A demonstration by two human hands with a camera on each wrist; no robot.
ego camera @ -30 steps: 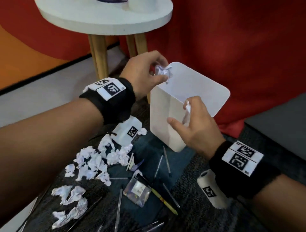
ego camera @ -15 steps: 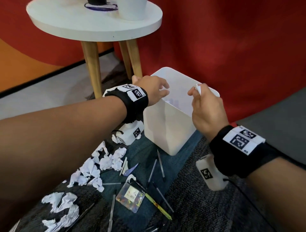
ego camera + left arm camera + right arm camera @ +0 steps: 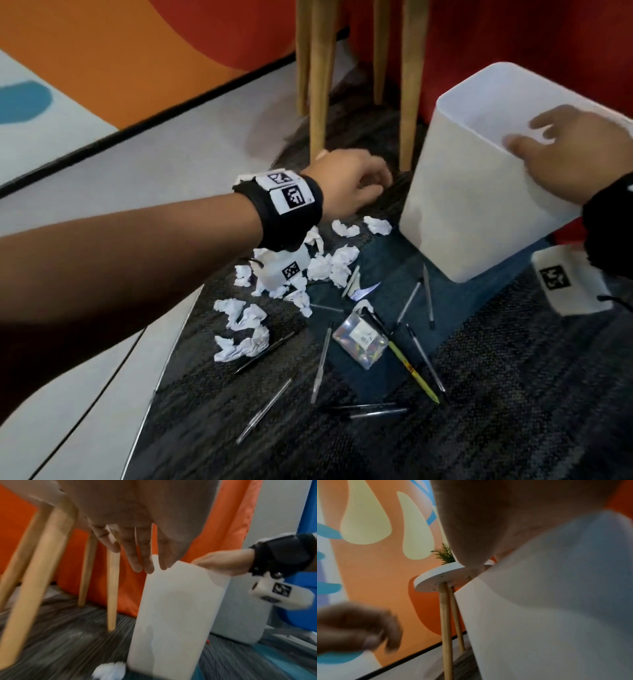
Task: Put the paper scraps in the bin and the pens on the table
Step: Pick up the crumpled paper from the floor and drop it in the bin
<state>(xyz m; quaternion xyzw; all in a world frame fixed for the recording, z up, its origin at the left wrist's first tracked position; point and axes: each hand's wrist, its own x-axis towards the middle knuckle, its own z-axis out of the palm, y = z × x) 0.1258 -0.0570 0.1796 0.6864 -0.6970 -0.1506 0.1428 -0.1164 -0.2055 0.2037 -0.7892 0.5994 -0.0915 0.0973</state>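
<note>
The white bin [image 3: 479, 212] stands on the carpet at the right. My right hand [image 3: 534, 133] lies over its near rim with fingers spread, holding nothing. My left hand [image 3: 376, 186] hangs low, left of the bin and just above the crumpled paper scraps [image 3: 325, 267]; its fingers [image 3: 142, 566] point down straight and hold nothing. More scraps [image 3: 243, 329] lie nearer me. Several pens [image 3: 320, 366] and a yellow pen [image 3: 412, 370] are scattered on the carpet in front of the bin. In the left wrist view a scrap [image 3: 109, 670] lies at the foot of the bin [image 3: 171, 615].
The wooden table legs [image 3: 320, 85] rise just behind my left hand; the round white table top [image 3: 436, 578] shows in the right wrist view. A shiny packet [image 3: 361, 339] lies among the pens. Bare pale floor borders the carpet on the left.
My left hand has dropped from the bin's rim to the scraps at its left. My right hand has let go of its scrap and spread over the bin. The head view has tilted down.
</note>
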